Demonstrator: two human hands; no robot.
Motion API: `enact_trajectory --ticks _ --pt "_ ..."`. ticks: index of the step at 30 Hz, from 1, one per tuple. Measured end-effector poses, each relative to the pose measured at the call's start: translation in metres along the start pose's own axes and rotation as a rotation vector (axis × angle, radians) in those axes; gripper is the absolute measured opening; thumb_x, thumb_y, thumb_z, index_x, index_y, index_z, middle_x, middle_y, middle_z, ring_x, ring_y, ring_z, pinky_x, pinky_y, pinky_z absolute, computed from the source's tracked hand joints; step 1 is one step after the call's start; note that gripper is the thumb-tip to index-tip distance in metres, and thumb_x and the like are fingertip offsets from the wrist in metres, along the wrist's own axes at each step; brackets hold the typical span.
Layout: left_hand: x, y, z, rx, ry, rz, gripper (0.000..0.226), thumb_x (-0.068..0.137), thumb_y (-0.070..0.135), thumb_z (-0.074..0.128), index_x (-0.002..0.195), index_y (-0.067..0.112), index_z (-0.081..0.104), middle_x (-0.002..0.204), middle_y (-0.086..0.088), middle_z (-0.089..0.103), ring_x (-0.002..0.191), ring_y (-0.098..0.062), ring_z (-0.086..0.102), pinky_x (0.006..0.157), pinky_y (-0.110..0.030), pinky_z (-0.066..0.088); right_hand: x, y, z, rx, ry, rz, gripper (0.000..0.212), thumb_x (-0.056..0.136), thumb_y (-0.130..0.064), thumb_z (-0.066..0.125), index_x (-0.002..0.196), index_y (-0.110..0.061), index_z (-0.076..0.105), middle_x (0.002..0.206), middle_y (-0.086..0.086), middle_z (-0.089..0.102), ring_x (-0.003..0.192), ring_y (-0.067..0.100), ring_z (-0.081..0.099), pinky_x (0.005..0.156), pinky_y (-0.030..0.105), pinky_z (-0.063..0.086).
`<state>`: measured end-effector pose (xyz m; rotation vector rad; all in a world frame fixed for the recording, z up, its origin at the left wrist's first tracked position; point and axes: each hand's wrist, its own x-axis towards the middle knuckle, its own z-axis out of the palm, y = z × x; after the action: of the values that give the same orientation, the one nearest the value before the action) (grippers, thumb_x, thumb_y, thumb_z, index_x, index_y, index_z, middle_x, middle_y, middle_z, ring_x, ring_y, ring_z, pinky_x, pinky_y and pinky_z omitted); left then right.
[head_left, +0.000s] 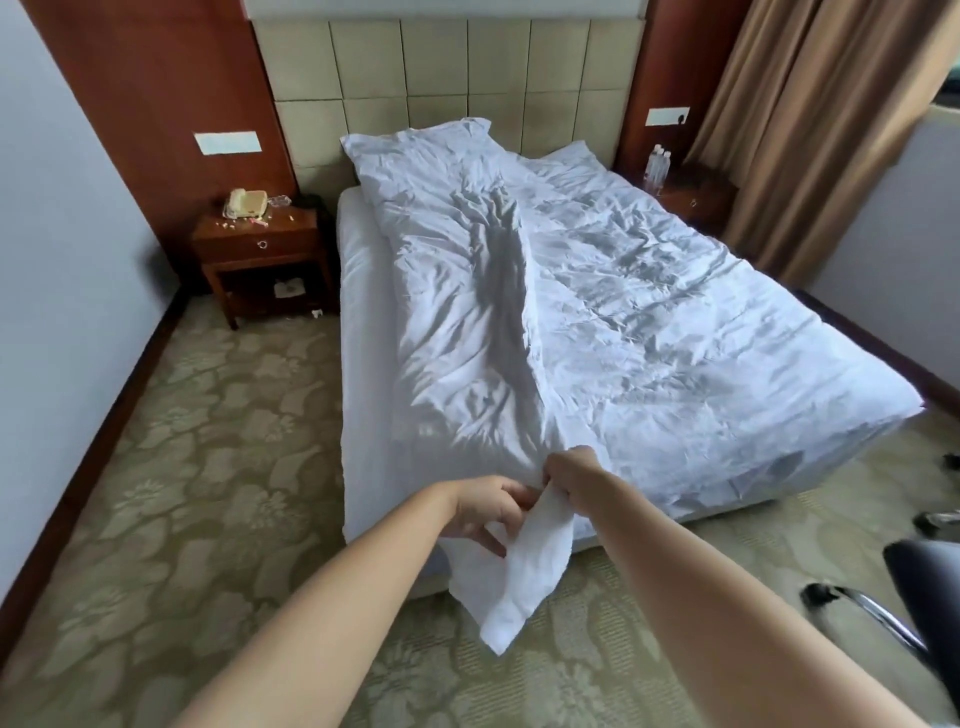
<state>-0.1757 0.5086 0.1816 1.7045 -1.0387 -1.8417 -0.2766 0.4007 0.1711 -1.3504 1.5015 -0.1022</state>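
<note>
A white crumpled duvet (597, 312) lies across the bed (363, 364), folded lengthwise so that a ridge runs down its middle. At the foot of the bed both my hands hold one corner of the duvet (524, 566), which hangs down toward the carpet. My left hand (488, 512) grips the cloth from the left with curled fingers. My right hand (571, 475) pinches the same corner from above. The two hands are almost touching. A white fitted sheet shows along the bed's left side.
A wooden nightstand (260, 254) with a phone (247, 202) stands left of the bed, another with water bottles (657, 166) at the right. Beige curtains (810, 130) hang at the right. A chair's black arm and chrome frame (883, 608) sit at lower right. Patterned carpet (182, 493) surrounds the bed.
</note>
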Motion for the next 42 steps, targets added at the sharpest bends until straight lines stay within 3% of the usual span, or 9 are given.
enact_trajectory --ticks 9,11,14,21,25,28,33,37,42 --pt "0.075 0.021 0.132 -0.672 1.082 -0.229 0.012 0.098 0.017 0.044 0.097 0.014 0.057 0.115 -0.015 0.057 0.110 -0.029 0.056 0.090 -0.038 0.044 0.006 0.035 -0.101 0.257 -0.230 0.009 0.026 0.095 -0.011 0.036 0.108 -0.004 0.057 0.105 0.020 0.061 0.097 0.031 0.061 0.083 0.037 0.051" --pt "0.069 0.060 0.175 -1.160 1.441 0.199 0.014 0.093 0.024 0.051 0.093 0.013 0.058 0.097 -0.009 0.064 0.092 -0.028 0.062 0.080 -0.037 0.049 0.002 0.035 -0.122 0.275 -0.313 0.003 0.023 0.095 -0.015 0.040 0.107 -0.006 0.057 0.118 0.019 0.061 0.106 0.032 0.061 0.096 0.042 0.050" --pt "0.080 0.085 0.203 -1.741 1.273 0.265 0.024 0.090 0.039 0.059 0.093 0.016 0.055 0.072 0.015 0.065 0.077 -0.012 0.058 0.077 -0.025 0.045 0.004 0.038 -0.150 0.284 -0.365 -0.049 0.027 0.095 -0.017 0.044 0.112 -0.001 0.058 0.107 0.019 0.064 0.093 0.030 0.063 0.083 0.038 0.053" --pt "0.106 0.074 0.179 -1.350 0.799 -0.030 0.037 0.092 0.007 0.048 0.057 0.015 0.041 0.036 0.002 0.039 0.028 -0.005 0.034 0.030 -0.010 0.024 0.006 0.058 -0.209 0.173 -0.404 -0.115 0.018 0.082 -0.019 0.056 0.095 -0.006 0.060 0.070 0.007 0.055 0.061 0.021 0.053 0.054 0.023 0.041" --pt "0.094 0.086 0.176 -1.224 0.939 0.115 0.032 0.088 0.011 0.062 0.062 0.017 0.045 0.033 0.005 0.036 0.023 -0.002 0.026 0.029 -0.008 0.017 -0.019 0.076 -0.225 0.040 -0.579 -0.150 0.032 0.081 -0.036 0.070 0.104 -0.015 0.064 0.089 0.004 0.067 0.084 0.022 0.064 0.073 0.031 0.053" --pt "0.086 0.093 0.186 -1.105 1.032 0.190 0.026 0.086 0.007 0.067 0.067 0.015 0.050 0.039 0.004 0.040 0.026 -0.001 0.030 0.030 -0.009 0.019 -0.031 0.082 -0.227 0.178 -0.324 -0.204 0.019 0.086 -0.010 0.061 0.104 -0.007 0.055 0.096 0.011 0.060 0.081 0.025 0.057 0.062 0.026 0.045" --pt "0.080 0.095 0.216 -0.698 1.113 0.208 0.039 0.083 -0.003 0.054 0.115 0.014 0.065 0.104 -0.006 0.065 0.075 -0.017 0.060 0.052 -0.017 0.046 -0.050 0.074 -0.246 0.281 -0.157 -0.352 0.024 0.089 0.003 0.043 0.073 -0.013 0.047 0.075 0.007 0.052 0.060 0.018 0.046 0.048 0.020 0.035" --pt "0.100 0.094 0.224 0.003 1.203 -0.089 0.116 0.065 0.022 0.081 0.151 0.034 0.004 0.147 -0.007 0.028 0.132 -0.030 0.037 0.100 -0.037 0.045 -0.062 0.049 -0.255 0.324 -0.283 -0.439 0.027 0.087 0.005 0.037 0.072 -0.016 0.045 0.067 0.007 0.047 0.055 0.020 0.046 0.038 0.015 0.032" --pt "0.151 0.115 0.211 -0.139 1.341 -0.152 0.125 0.062 0.048 0.082 0.151 0.033 -0.005 0.154 -0.004 0.017 0.137 -0.029 0.031 0.109 -0.040 0.036 -0.049 0.023 -0.271 0.360 -0.462 -0.530 0.027 0.082 0.010 0.038 0.075 -0.013 0.052 0.066 0.006 0.049 0.058 0.019 0.048 0.048 0.022 0.039"
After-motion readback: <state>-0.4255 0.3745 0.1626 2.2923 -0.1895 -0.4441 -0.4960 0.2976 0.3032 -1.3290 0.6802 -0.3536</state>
